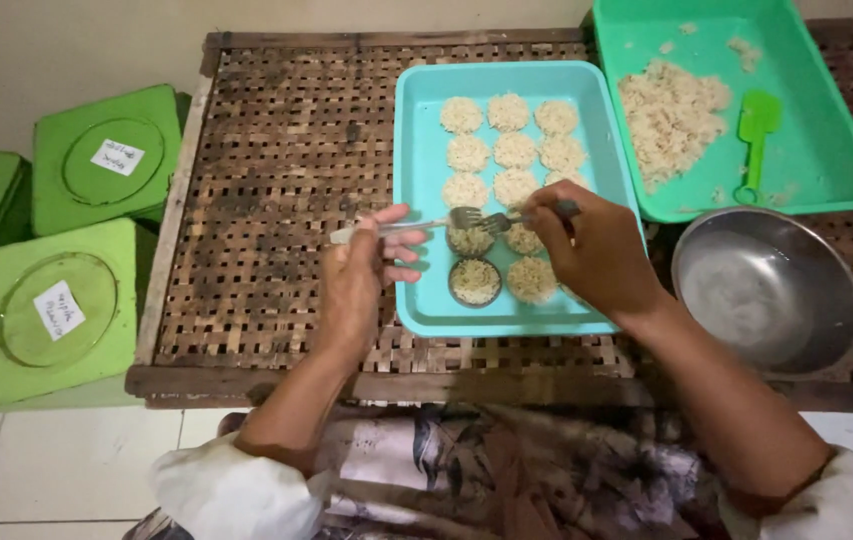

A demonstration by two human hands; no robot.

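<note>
My left hand (pixel 358 275) has its fingers closed round a fork (pixel 416 225), and my right hand (pixel 591 250) grips a second fork (pixel 521 215); the tines meet over the blue tray (pixel 426 310). Inside that tray sit rows of rice patties (pixel 511 150) and a small round mold (pixel 474 281) (filled). Right of the tray stand a green tray (pixel 826 150) and a metal bowl (pixel 771 290).

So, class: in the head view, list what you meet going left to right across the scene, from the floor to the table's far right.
Green boxes → woven table → left hand → blue tray → right hand → metal bowl
</note>
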